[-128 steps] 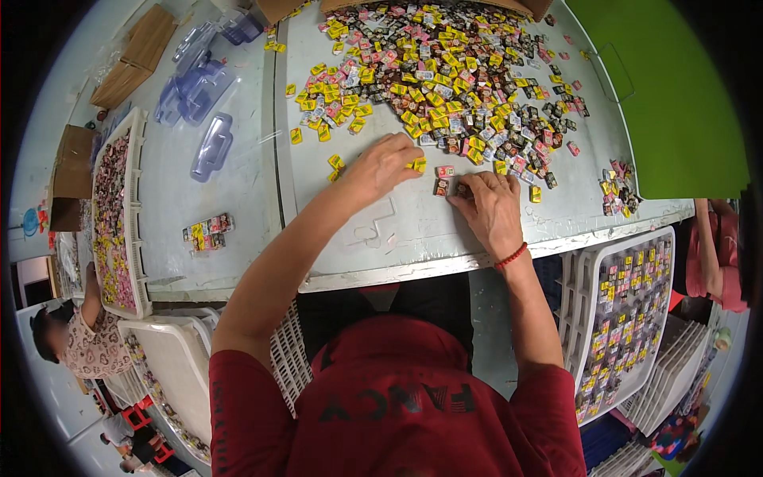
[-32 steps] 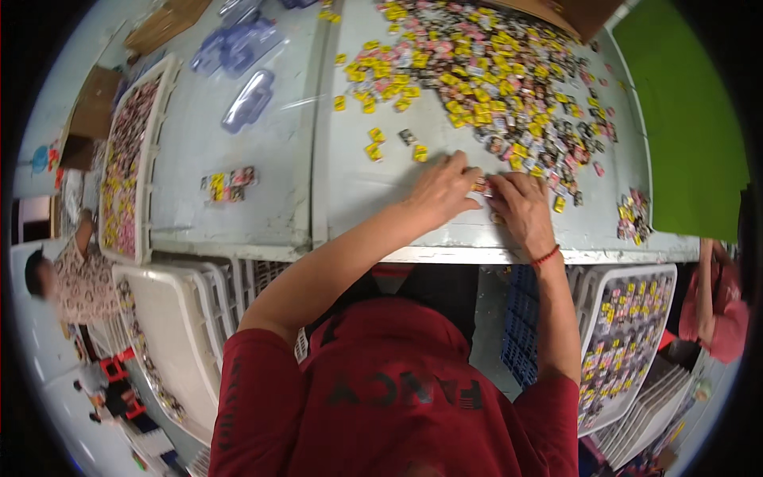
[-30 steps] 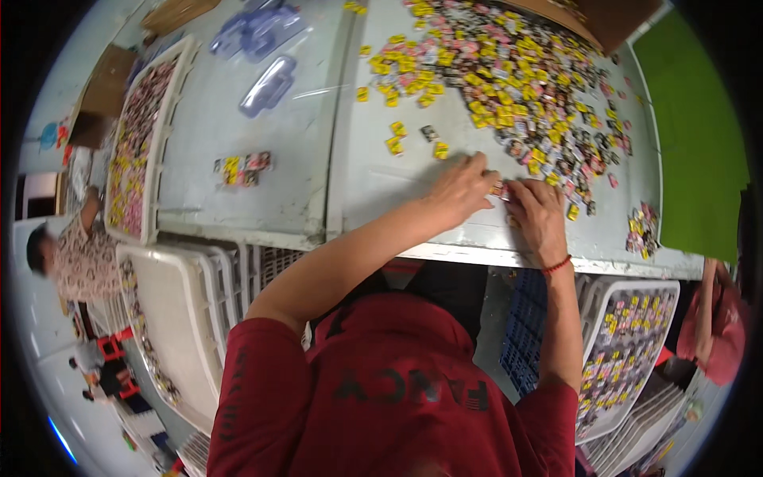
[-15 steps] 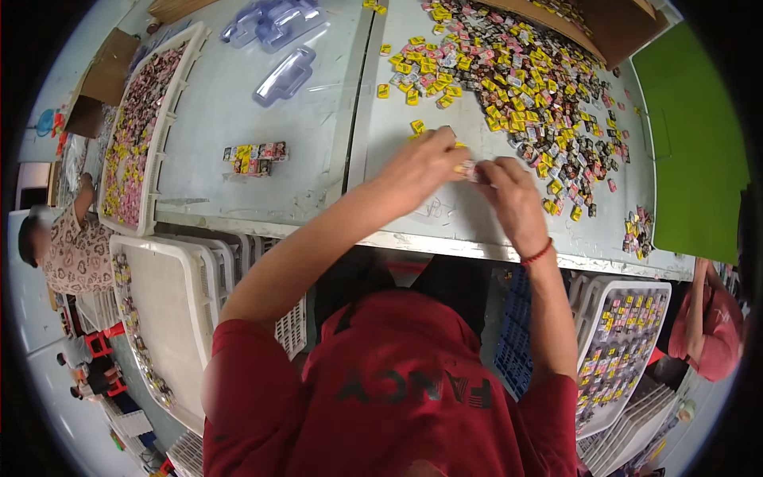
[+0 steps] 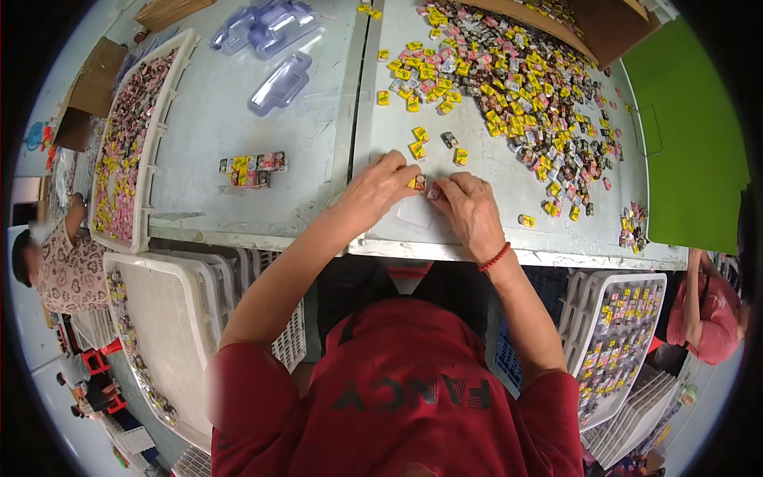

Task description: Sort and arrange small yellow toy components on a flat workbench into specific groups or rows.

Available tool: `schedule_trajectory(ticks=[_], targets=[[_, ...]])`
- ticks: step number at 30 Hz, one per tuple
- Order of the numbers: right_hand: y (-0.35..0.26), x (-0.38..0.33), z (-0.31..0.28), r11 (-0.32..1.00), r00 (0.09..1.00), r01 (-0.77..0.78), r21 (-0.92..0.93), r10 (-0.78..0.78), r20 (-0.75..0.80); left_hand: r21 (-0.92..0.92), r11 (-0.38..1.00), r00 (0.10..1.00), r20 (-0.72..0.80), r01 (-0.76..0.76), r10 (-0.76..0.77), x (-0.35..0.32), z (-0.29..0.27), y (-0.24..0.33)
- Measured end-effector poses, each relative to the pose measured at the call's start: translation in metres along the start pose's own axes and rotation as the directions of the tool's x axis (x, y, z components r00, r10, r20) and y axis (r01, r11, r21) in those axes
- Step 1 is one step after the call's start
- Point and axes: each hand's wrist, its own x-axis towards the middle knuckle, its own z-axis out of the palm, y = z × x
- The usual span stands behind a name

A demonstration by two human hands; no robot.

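Just above the table's front edge, my left hand (image 5: 375, 192) pinches a small yellow and dark box (image 5: 417, 184) between thumb and fingertips. Close beside it, my right hand (image 5: 474, 213), a red cord round its wrist, is closed on another small box (image 5: 434, 191), pinkish-grey and partly hidden by the fingers. A narrow gap shows between the two boxes. Beyond my hands lie a few loose yellow boxes (image 5: 461, 157) and one black box (image 5: 450, 140). To the left, several boxes are lined up in a small block (image 5: 253, 168).
A wide pile of mixed little boxes (image 5: 517, 87) covers the far right, against a cardboard box (image 5: 612, 32). Clear plastic trays (image 5: 280, 83) lie far left. A white crate (image 5: 143, 183) of boxes stands at the left edge; a green board (image 5: 691, 143) at right. Other people sit at both sides.
Both hands have come nearer to me and to the left, with small boxes in the fingertips. One black and one yellow box now show on the table where my hands were.
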Motion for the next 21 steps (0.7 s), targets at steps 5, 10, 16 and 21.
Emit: schedule_trajectory(ticks=[5, 10, 16, 21], targets=[[-0.009, 0.000, -0.012, 1.000, 1.000, -0.019, -0.011, 0.019, 0.009, 0.037, 0.999, 1.000, -0.007, 0.002, -0.001, -0.007, -0.016, 0.010], [-0.011, -0.007, 0.005, 0.998, 0.999, -0.003, -0.063, 0.006, 0.037, 0.056, 0.998, 1.000, 0.025, 0.004, -0.005, -0.014, -0.005, 0.008], [-0.017, -0.014, 0.016, 0.998, 0.991, -0.025, -0.054, 0.017, -0.134, 0.111, 0.993, 0.997, -0.064, -0.028, 0.035, -0.016, 0.007, 0.010], [-0.016, -0.019, 0.021, 0.999, 0.964, -0.006, -0.033, -0.003, -0.266, 0.008, 0.998, 0.987, -0.152, -0.055, 0.055, -0.017, 0.010, -0.004]])
